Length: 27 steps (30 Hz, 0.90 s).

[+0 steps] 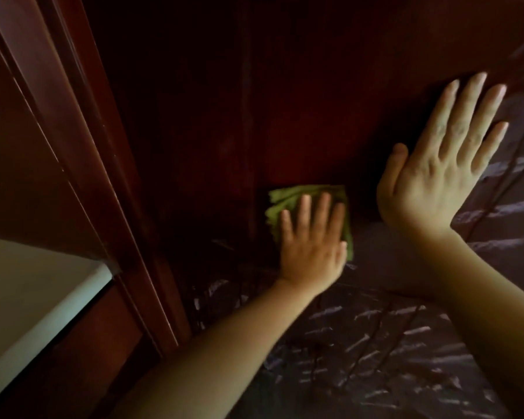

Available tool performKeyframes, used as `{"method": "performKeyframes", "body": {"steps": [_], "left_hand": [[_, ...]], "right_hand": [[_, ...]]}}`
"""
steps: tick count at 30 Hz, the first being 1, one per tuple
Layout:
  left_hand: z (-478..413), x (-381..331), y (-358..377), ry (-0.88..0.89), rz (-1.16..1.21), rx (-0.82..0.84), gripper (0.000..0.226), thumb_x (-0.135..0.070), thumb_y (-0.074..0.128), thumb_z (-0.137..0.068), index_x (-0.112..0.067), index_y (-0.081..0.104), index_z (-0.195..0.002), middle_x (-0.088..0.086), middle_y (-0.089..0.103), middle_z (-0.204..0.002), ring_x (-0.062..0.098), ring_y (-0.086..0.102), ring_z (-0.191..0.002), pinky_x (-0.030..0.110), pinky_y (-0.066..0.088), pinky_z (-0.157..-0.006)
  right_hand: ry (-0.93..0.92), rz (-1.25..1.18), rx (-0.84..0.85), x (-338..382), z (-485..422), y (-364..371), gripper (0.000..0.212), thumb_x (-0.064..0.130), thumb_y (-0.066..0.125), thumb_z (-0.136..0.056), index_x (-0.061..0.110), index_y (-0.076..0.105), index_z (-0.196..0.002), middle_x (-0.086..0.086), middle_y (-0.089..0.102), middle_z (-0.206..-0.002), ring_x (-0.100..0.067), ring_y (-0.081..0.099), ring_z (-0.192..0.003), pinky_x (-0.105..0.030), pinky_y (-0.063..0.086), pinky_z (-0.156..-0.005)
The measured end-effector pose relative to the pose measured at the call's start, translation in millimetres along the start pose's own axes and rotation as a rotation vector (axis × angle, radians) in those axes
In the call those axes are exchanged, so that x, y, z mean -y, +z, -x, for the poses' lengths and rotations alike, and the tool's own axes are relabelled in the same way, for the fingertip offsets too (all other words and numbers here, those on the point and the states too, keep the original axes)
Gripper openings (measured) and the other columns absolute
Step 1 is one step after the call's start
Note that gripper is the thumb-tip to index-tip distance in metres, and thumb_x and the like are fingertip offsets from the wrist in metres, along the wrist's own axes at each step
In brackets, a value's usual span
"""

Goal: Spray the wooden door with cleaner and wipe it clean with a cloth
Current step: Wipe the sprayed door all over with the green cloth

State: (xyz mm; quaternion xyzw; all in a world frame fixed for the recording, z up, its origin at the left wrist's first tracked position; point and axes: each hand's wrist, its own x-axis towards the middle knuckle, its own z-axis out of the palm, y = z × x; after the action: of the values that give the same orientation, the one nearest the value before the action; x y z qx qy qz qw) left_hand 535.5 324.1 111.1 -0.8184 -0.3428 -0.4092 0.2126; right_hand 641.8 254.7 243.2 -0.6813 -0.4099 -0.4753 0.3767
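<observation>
The left hand [312,246] lies flat with fingers spread, pressing a folded green cloth [288,201] against the wooden door [285,101], nearer its frame-side edge. The right hand [436,164] is open, palm braced on the door, holding nothing. Smeary streaks lie below and right of the cloth, so the wipe probably heads that way.

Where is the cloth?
Find the big dark red door. Low on it, the left hand presses flat on the cloth. It is the only green thing there, folded and peeking out above the fingers.
</observation>
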Motion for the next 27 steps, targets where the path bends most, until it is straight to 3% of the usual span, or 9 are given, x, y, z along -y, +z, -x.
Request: {"method": "performKeyframes", "body": {"steps": [2,5,9,12,14,17,22,24,27], "left_hand": [[6,-35,4,0.119,0.029,0.010,0.058,-0.043,0.053,-0.083,-0.022,0.051,-0.137,0.005,0.049,-0.148,0.033,0.022,-0.146,0.051,0.018,-0.116],[9,-60,13,0.171,0.093,-0.064,0.036,-0.032,0.058,-0.088,-0.021,0.069,-0.121,0.001,0.061,-0.138,0.025,0.004,-0.154,0.050,0.009,-0.122],[15,-43,17,0.255,-0.009,-0.090,0.042,-0.035,0.056,-0.094,-0.025,0.060,-0.134,-0.002,0.056,-0.143,0.024,0.028,-0.149,0.047,0.007,-0.122],[33,-10,18,0.300,-0.038,-0.043,0.039,-0.038,0.047,-0.099,-0.029,0.058,-0.136,-0.005,0.054,-0.146,0.020,0.032,-0.144,0.043,0.009,-0.122],[51,24,21,0.290,-0.070,0.030,0.048,-0.040,0.044,-0.096,-0.029,0.047,-0.143,-0.005,0.046,-0.151,0.021,0.029,-0.142,0.044,0.009,-0.119],[77,94,23,0.144,-0.134,0.045,0.064,-0.045,0.043,-0.089,-0.021,0.031,-0.147,0.003,0.029,-0.153,0.029,0.016,-0.145,0.048,0.001,-0.120],[86,198,15,-0.447,0.011,-0.097,0.073,-0.034,0.030,-0.095,0.004,0.010,-0.154,0.031,0.014,-0.159,0.049,0.011,-0.147,0.061,0.012,-0.120],[78,199,12,-0.550,0.116,-0.131,0.073,-0.031,0.028,-0.095,0.008,0.007,-0.153,0.034,0.008,-0.159,0.050,0.004,-0.148,0.060,0.007,-0.121],[55,155,11,-0.557,0.205,-0.205,0.074,-0.031,0.031,-0.093,0.010,0.011,-0.151,0.036,0.010,-0.158,0.053,0.006,-0.147,0.061,0.006,-0.121]], "right_hand": [[-0.038,-0.066,0.060,-1,8,-8,0.069,0.021,0.044,-0.097,0.000,0.014,-0.155,-0.026,0.012,-0.161,-0.047,0.008,-0.148,-0.054,0.003,-0.122],[-0.071,-0.180,0.069,-8,31,-20,0.071,0.011,0.050,-0.094,-0.004,0.016,-0.154,-0.029,0.013,-0.160,-0.048,0.008,-0.148,-0.050,0.002,-0.122],[0.018,-0.139,0.104,-25,72,0,0.068,0.016,0.046,-0.097,-0.001,0.015,-0.154,-0.031,0.015,-0.159,-0.050,0.010,-0.146,-0.056,0.006,-0.122],[0.028,-0.098,0.113,-19,93,20,0.074,0.026,0.046,-0.094,0.002,0.013,-0.156,-0.028,0.016,-0.159,-0.050,0.012,-0.146,-0.054,0.002,-0.121],[0.022,-0.070,0.071,-16,99,28,0.071,0.030,0.042,-0.096,0.004,0.014,-0.156,-0.028,0.019,-0.159,-0.050,0.014,-0.146,-0.053,0.003,-0.120],[0.001,-0.029,-0.011,-18,101,37,0.066,0.035,0.032,-0.100,0.005,0.015,-0.156,-0.027,0.023,-0.158,-0.049,0.018,-0.145,-0.053,0.005,-0.120],[-0.001,-0.008,-0.087,-19,104,44,0.063,0.037,0.026,-0.102,0.001,0.022,-0.153,-0.028,0.027,-0.156,-0.050,0.022,-0.143,-0.054,0.010,-0.120],[-0.002,0.001,-0.087,-20,103,45,0.063,0.036,0.027,-0.101,0.000,0.022,-0.153,-0.029,0.027,-0.156,-0.051,0.022,-0.143,-0.055,0.010,-0.120],[-0.002,0.029,-0.081,-24,103,44,0.064,0.035,0.029,-0.100,-0.001,0.021,-0.153,-0.030,0.027,-0.155,-0.051,0.021,-0.143,-0.055,0.010,-0.120]]}}
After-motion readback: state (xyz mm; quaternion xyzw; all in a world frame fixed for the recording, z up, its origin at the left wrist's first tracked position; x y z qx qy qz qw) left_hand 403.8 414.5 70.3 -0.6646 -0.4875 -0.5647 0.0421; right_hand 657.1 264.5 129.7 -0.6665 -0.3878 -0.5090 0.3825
